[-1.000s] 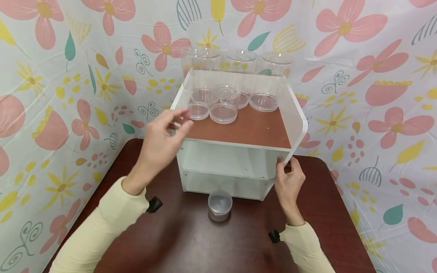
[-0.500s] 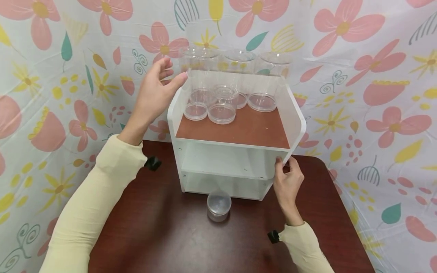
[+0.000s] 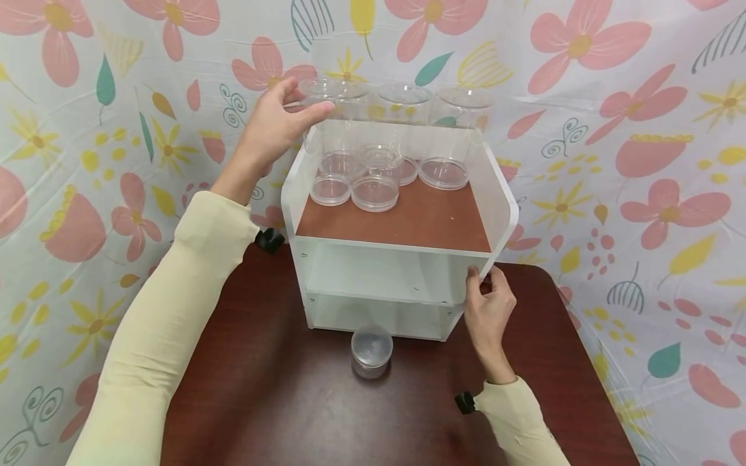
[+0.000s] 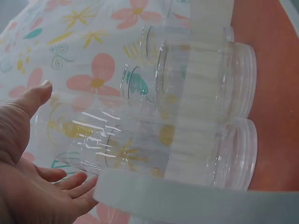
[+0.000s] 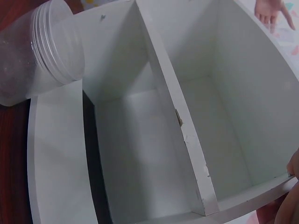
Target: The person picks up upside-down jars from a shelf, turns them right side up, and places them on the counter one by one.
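My left hand (image 3: 272,129) is raised at the upper left of the white shelf unit (image 3: 502,194), beside the rim of a tall clear plastic jar (image 3: 330,191). In the left wrist view, the thumb and fingers are spread on either side of the top of that jar (image 4: 233,156). The jar stands upright on the brown top shelf (image 3: 431,226), against the left side panel. Lower right, my right hand (image 3: 491,314) pinches the front edge of the unit's right side panel; in the right wrist view only part of its fingers (image 5: 292,200) shows.
Several other clear jars (image 3: 444,173) share the top shelf, one of them shorter (image 3: 375,194). Below are two white compartments (image 3: 373,275). A small lidded jar (image 3: 371,353) stands on the dark wooden table (image 3: 326,414) before the unit. Flower-patterned cloth (image 3: 583,129) hangs behind.
My left hand has risen from the front left of the top shelf and moved in to the left jar's rim. My right hand keeps its hold on the side panel.
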`<state>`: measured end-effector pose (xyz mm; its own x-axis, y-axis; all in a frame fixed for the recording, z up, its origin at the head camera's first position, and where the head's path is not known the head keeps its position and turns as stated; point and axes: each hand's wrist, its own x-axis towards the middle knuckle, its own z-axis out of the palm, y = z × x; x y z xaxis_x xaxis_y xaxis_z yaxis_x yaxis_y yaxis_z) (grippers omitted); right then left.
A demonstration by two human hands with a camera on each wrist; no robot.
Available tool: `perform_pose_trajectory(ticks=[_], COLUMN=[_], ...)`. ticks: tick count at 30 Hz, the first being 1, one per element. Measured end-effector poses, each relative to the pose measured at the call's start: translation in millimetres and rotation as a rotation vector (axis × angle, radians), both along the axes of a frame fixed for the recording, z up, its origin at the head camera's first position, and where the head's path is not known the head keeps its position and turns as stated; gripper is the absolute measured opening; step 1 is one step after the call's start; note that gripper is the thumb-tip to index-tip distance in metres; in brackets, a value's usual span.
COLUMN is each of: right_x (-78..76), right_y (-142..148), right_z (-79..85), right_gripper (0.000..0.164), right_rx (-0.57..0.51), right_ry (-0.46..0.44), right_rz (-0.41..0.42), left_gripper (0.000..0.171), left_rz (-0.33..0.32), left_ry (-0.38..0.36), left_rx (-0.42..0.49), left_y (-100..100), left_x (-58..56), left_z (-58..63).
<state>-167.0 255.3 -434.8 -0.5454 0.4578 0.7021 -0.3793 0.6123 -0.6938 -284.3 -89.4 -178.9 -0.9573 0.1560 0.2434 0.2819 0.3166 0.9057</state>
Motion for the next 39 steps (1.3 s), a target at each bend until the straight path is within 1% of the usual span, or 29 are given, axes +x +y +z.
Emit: perform_pose_trajectory(ticks=[3, 8, 13, 17, 22, 27, 30, 34, 39], right_x=[-0.1, -0.1, 0.3, 0.9, 1.1, 0.9, 0.7, 0.9, 1.3], right_y=[-0.4, -1.0, -0.8, -0.4, 0.1, 0.0, 0.0, 0.3, 0.6], right_z=[0.7, 1.7, 1.0, 0.1, 0.1, -0.3, -0.4, -0.3, 0.2], right_gripper=[0.015, 0.017, 0.017, 0.017, 0.016, 0.016, 0.017, 0.017, 0.016], right_rx=[0.002, 0.005, 0.004, 0.003, 0.002, 0.003, 0.003, 0.003, 0.004], right_ry=[-0.001, 0.0, -0.001, -0.004, -0.008, -0.008, -0.008, -0.01, -0.008], right_rz=[0.003, 0.01, 0.009, 0.01, 0.001, 0.004, 0.007, -0.001, -0.001], left_gripper=[0.099, 0.1, 0.091, 0.088, 0.088, 0.086, 0.084, 0.08, 0.076], left_rz=[-0.015, -0.02, -0.03, -0.048, -0.051, -0.042, -0.039, -0.052, -0.069], left_ry=[-0.024, -0.03, -0.032, -0.023, -0.011, -0.025, -0.022, 0.015, 0.058], left_rx=[-0.022, -0.03, -0.02, -0.009, -0.017, -0.008, -0.001, 0.03, 0.091], left_y=[1.3, 3.6, 5.9, 7.1, 8.2, 7.7, 7.4, 6.8, 3.7], left_x=[-2.4, -4.7, -8.3, -10.4, -8.9, -6.2, -4.1, -0.7, 3.8], left_z=[4.1, 8.6, 10.6, 9.3, 8.7, 8.7, 8.4, 8.1, 10.2])
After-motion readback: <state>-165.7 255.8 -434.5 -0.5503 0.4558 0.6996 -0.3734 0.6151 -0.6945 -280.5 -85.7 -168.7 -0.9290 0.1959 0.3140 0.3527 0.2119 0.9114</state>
